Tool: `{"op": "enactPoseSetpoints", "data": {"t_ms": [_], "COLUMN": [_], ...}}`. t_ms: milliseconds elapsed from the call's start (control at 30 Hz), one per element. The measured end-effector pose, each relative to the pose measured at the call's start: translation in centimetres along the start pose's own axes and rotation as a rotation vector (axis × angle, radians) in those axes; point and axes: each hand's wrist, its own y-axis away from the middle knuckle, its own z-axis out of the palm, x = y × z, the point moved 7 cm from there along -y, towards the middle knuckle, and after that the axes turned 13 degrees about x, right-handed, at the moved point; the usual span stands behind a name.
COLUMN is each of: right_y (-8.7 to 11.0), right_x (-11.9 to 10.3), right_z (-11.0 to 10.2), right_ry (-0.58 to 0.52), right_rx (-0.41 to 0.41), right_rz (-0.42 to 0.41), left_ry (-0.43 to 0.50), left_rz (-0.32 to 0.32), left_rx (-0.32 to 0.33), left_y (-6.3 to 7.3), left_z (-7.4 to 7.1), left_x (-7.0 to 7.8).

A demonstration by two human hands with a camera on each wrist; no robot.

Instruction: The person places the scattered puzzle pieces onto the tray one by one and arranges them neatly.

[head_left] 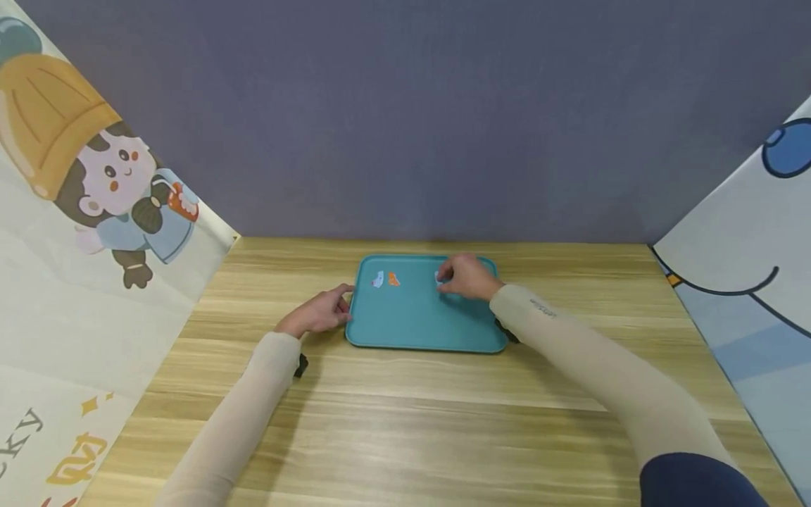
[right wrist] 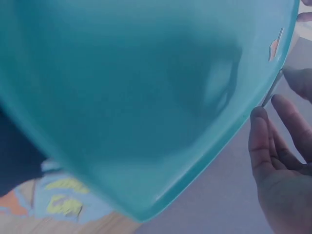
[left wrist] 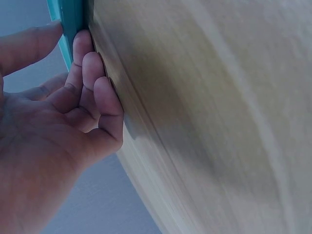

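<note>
You've got a small pale cutout (head_left: 437,277) pinched in your right hand (head_left: 470,277), over the teal tray's (head_left: 412,320) far-right part; your left hand (head_left: 322,312) touches its left rim, grip unclear. An orange cutout (head_left: 393,279) lies far left.

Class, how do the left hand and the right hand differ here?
The left hand touches the left edge of the tray, while the right hand is over the tray. The right hand pinches a small piece; no piece shows in the left hand. Both are bare, with pale sleeves.
</note>
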Motion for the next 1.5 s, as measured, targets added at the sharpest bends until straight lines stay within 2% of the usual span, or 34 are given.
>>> {"op": "enactPoseSetpoints", "data": {"t_ms": [300,800,1500], "right_y": [-0.9,-2.3,-3.6], "right_x": [-0.8,-0.9,-1.8], "right_z": [1.8,4.1,6.0], "right_ry": [-0.017,-0.031,-0.003], "right_rx": [-0.051,-0.077,-0.063], "right_rz": [0.058,0.123,0.146], "left_ry": [-0.006,0.007,0.008], "left_rz": [0.003,-0.007,-0.005], "left_rx": [0.003,-0.001,0.004], "left_y": [0.1,0.2,-0.1], "left_z": [-0.1,-0.1,0.0], "left_x": [-0.1,-0.2,-0.4]}}
